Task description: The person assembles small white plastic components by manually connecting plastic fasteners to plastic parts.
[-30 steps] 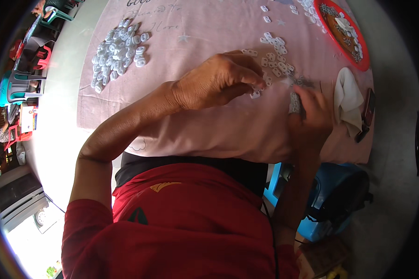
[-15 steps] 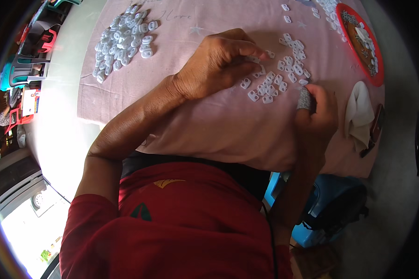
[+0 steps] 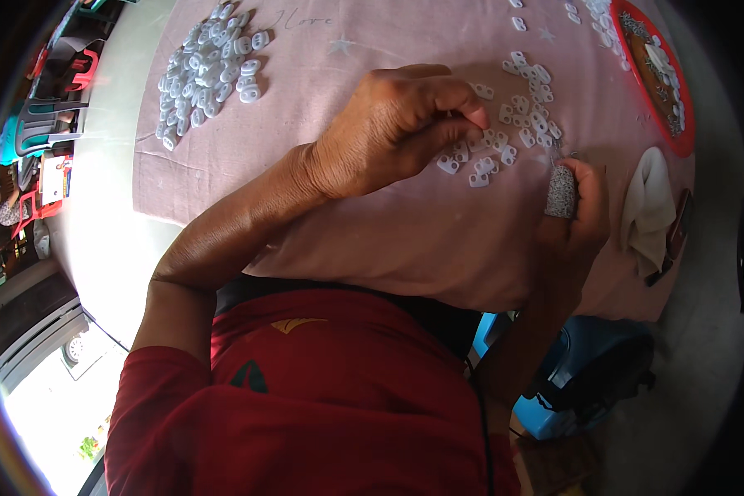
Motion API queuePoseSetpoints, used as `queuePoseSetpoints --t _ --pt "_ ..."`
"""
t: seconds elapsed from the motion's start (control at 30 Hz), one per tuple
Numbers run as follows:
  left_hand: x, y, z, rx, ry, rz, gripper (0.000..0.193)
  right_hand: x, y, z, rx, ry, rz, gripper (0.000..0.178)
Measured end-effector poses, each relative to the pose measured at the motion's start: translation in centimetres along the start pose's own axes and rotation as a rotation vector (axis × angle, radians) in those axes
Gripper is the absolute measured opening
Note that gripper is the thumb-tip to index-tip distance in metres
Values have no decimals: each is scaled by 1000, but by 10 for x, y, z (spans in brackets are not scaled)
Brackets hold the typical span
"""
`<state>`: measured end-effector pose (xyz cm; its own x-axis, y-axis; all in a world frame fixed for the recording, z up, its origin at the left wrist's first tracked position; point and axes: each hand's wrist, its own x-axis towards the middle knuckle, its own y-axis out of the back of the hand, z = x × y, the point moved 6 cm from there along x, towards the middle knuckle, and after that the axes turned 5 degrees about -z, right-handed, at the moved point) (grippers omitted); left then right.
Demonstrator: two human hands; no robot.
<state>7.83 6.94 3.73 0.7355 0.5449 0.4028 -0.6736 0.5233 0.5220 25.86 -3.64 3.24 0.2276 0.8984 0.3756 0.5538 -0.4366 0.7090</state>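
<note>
Pieces (image 3: 539, 122) (wht), long axes mixed

You are facing one tabletop (image 3: 388, 240) with one red tray (image 3: 684, 147) and one cloth (image 3: 647, 198) on it. White pieces (image 3: 518, 24) are forming one heap (image 3: 202, 70), one scatter (image 3: 538, 121) of well over a dozen, and one cluster (image 3: 601, 23), overlapping too much for exact counts. Four others are lying in two pairs. You are wearing one finger wrap (image 3: 561, 192).

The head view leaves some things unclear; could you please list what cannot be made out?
Head view:
Left hand: anything pinched, covered by the grip or too small.
Right hand: palm, hidden by the curled hand itself.
Red tray: far end, cut off by upper edge.
</note>
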Motion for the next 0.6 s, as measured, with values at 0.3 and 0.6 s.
queuePoseSetpoints --t 0.3,0.6 --pt "-7 -9 -11 -490 303 -10 10 -6 2 12 -109 -119 12 17" --pt "-8 0 -13 -721 445 -39 13 0 10 -1 -235 -58 186 25"
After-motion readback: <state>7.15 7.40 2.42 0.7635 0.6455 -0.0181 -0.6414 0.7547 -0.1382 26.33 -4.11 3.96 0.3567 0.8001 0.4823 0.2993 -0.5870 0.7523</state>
